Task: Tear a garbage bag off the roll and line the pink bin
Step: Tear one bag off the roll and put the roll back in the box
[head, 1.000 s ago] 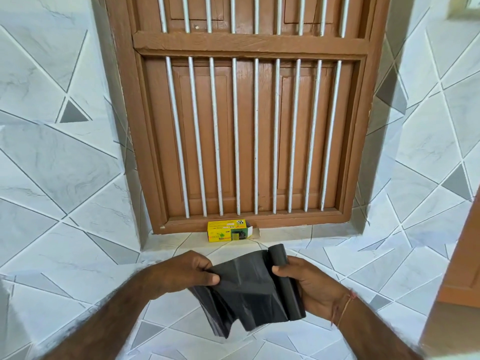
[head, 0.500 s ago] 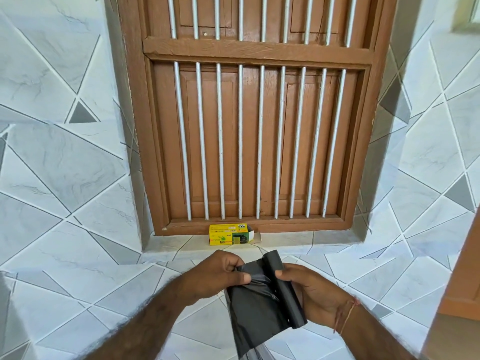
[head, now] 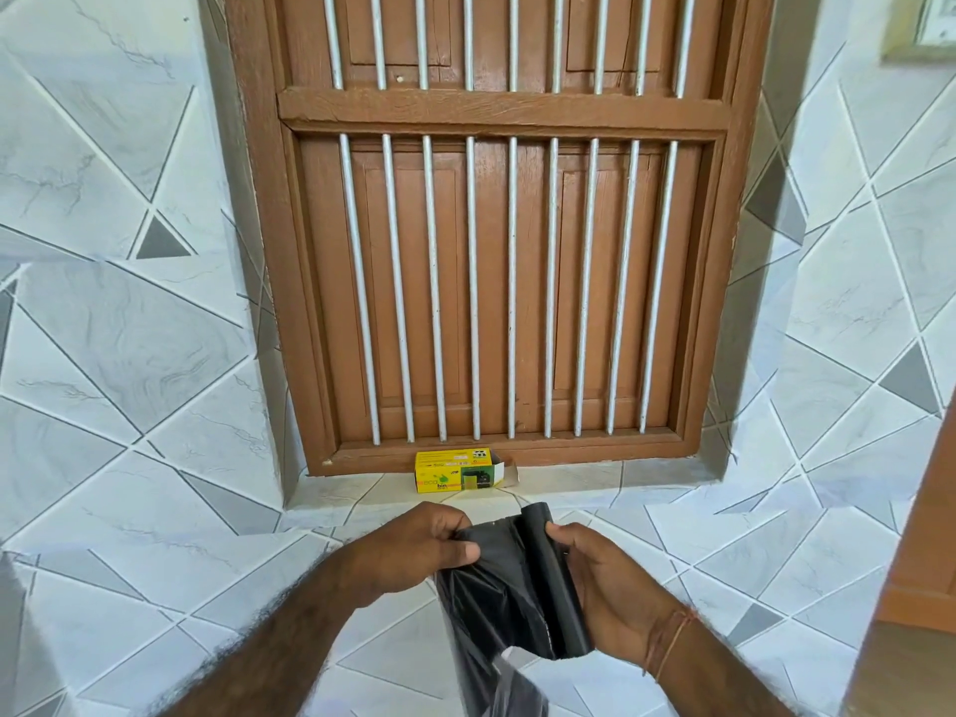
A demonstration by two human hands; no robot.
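A black roll of garbage bags (head: 553,577) stands nearly upright in my right hand (head: 615,597), which is wrapped around its right side. My left hand (head: 419,551) pinches the top left edge of the black garbage bag (head: 483,608) unrolled from it. The loose bag hangs down between my hands to the bottom of the frame. A gap shows between bag and roll near the lower end. The pink bin is not in view.
A yellow bin-bag box (head: 459,471), open at its right end, lies on the tiled sill (head: 336,491) under a brown wooden window (head: 496,225) with white bars. Grey-white tiled walls surround it. A brown wooden edge (head: 926,561) stands at the right.
My hands have come closer together and the camera has moved nearer. The sheet, stretched wide a second ago, now hangs narrow and longer, parting from the roll at the bottom.
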